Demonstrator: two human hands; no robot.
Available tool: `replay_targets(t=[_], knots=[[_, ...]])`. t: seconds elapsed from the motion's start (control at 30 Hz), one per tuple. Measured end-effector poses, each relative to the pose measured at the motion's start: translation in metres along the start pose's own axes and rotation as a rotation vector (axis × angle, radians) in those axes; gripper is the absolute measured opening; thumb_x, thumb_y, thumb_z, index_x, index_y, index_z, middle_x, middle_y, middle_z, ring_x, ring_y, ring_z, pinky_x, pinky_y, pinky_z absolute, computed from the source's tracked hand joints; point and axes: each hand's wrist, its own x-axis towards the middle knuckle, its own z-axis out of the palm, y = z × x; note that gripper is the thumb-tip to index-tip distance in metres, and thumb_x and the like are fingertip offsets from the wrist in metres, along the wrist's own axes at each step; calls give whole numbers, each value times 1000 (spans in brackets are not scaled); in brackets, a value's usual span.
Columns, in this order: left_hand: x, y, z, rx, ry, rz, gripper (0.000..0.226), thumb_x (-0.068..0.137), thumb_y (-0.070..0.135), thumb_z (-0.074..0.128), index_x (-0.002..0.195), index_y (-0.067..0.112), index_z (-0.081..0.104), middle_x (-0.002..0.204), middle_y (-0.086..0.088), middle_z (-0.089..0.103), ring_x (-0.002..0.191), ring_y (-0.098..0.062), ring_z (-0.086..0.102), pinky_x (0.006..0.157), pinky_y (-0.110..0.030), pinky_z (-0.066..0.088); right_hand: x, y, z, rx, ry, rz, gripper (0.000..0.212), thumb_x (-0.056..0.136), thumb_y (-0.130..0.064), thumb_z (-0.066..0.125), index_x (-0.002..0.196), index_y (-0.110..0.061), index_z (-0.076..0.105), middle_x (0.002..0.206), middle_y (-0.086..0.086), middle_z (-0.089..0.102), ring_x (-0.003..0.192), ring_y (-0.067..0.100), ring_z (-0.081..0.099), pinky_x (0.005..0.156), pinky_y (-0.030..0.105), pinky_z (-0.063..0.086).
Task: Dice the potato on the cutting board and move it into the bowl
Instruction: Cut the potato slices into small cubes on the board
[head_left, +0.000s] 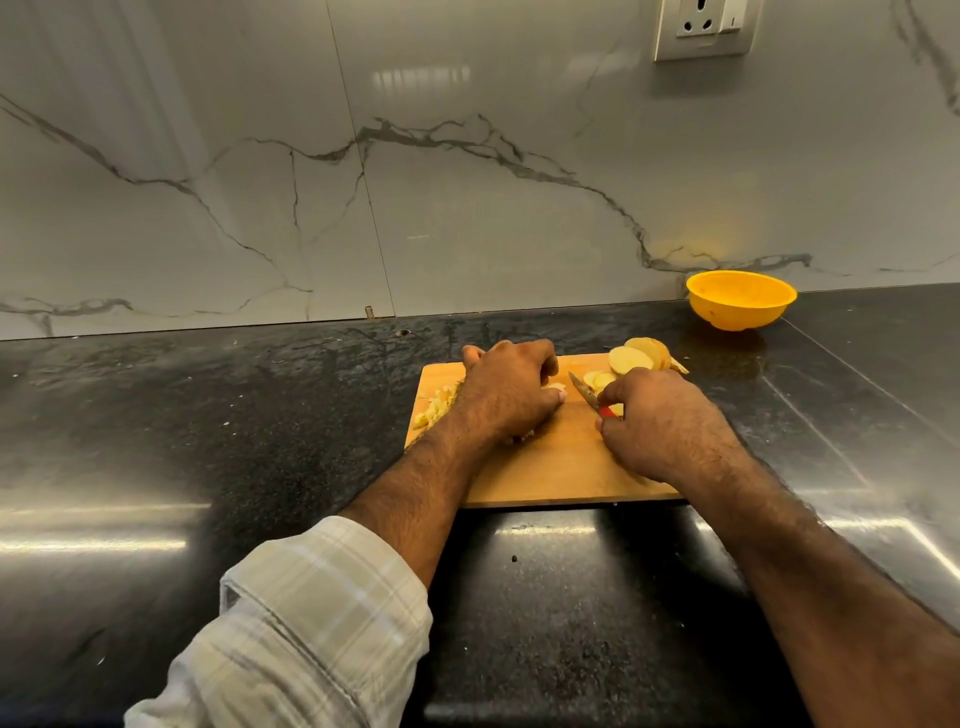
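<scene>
A wooden cutting board (561, 467) lies on the dark counter. My left hand (511, 387) is curled over a small pale potato piece (557, 387) near the board's middle, holding it down. My right hand (660, 421) grips a knife with a red handle (609, 412); its blade (583, 388) points toward the left hand. Several potato slices (631, 359) lean together at the board's far right corner. A heap of diced potato (435, 406) lies at the board's left edge, partly hidden by my left wrist. The yellow bowl (740, 306) stands apart at the back right.
The black speckled counter (208, 415) spreads wide to the left and in front of the board. A marble-patterned wall (415, 182) rises right behind it, with a power socket (701, 26) at the top right. The bowl stands against that wall.
</scene>
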Motion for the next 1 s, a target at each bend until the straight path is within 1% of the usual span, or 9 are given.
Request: replay_targets(t=[0.13,0.2,0.3,0.47,0.6,0.7,0.87,0.93,1.0], knots=[[2,-14,-4,-119,-80,-24,25,96,31,74,117,38,63,122,17,67,120,-11,59,111,-49,31,-2,-2,3,-23,-15,-64,45,98,-35,68,143,-30,63,130,2,67,110,21,65,90,37,62],[2,-19,-5,-219,-117,-7,30,94,24,77,118,37,64,120,16,68,114,-9,63,112,-52,42,-3,-4,5,-31,-23,-92,45,98,-36,68,142,-30,63,131,1,67,111,21,64,92,39,61],[2,-24,-9,-311,-101,5,37,92,18,80,125,28,66,120,8,69,108,-8,65,100,-40,58,-3,-5,2,-39,-11,-74,46,99,-36,67,144,-30,61,132,2,66,112,21,64,91,38,62],[3,-23,-7,-327,-84,31,35,91,18,81,123,26,70,117,7,70,106,-6,65,97,-32,59,-3,-8,4,-44,-31,-89,46,99,-36,66,144,-28,61,131,1,66,111,20,63,93,37,61],[3,-24,-7,-303,-78,19,37,92,26,81,127,25,68,120,5,69,108,-9,64,98,-35,59,-2,-8,3,-33,-19,-59,45,99,-37,67,144,-30,61,132,2,66,109,21,64,90,38,61],[5,-25,-7,-298,-105,2,35,96,22,76,129,24,66,120,5,69,110,-10,65,102,-41,58,-2,-8,3,-32,-25,-45,46,99,-35,67,144,-29,61,131,3,66,110,21,64,91,38,61],[5,-22,-6,-265,-176,17,34,94,29,77,124,38,64,104,27,63,110,-5,65,114,-61,41,0,-6,5,-22,-12,-52,45,99,-36,68,143,-29,62,131,2,67,110,20,64,91,37,61],[5,-22,-7,-271,-195,34,37,92,31,80,124,39,64,104,28,63,110,-4,65,114,-63,40,1,-4,5,-22,-2,-53,44,98,-37,68,142,-30,62,132,2,66,110,21,64,90,37,61],[4,-22,-8,-300,-192,36,37,91,30,81,124,36,65,108,24,66,109,-4,65,112,-59,46,1,-4,6,-23,6,-56,44,99,-38,67,142,-31,62,133,2,66,111,21,64,90,38,61]])
